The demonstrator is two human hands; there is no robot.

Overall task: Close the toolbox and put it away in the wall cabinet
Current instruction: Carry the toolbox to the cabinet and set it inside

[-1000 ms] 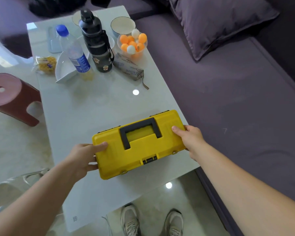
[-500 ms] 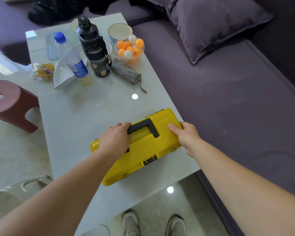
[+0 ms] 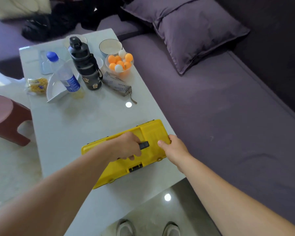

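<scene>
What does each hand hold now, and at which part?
The left hand has its grip closed on the black handle of the yellow toolbox. The right hand holds the toolbox's right end.

White table point(image 3: 71, 133), yellow toolbox point(image 3: 153, 133), bottles, bowls, ball bowl point(image 3: 120, 64)

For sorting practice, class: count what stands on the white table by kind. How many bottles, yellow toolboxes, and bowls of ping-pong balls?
Bottles: 2 (clear bottle with blue cap, black bottle)
yellow toolbox: 1
bowl of ping-pong balls: 1
Total: 4
</scene>
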